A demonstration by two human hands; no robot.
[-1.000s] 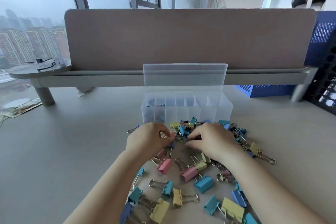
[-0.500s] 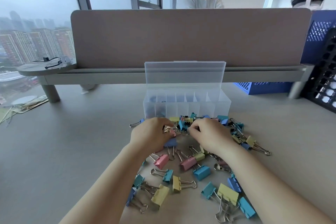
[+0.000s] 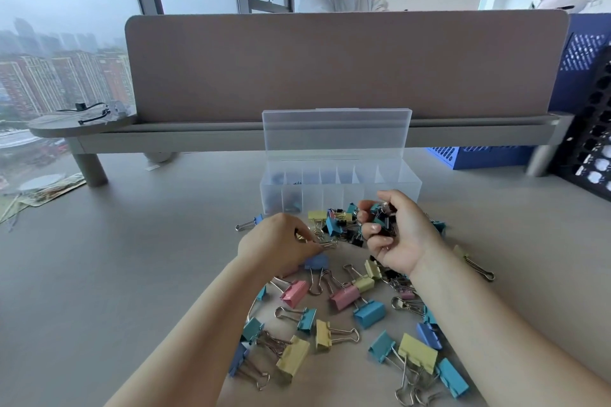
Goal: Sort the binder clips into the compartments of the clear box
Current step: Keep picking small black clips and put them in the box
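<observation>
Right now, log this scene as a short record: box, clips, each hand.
box: clear box, lid up, behind the pile; a few clips in its left compartments
clips: loose binder clips in mixed colours on the desk
left hand: palm down, pinching a clip at the pile
right hand: raised, cupping several small black clips

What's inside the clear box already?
The clear box has dark and blue clips in its leftmost compartments. The rest look empty, but the frosted walls blur things, and the right hand covers part of the front.
</observation>
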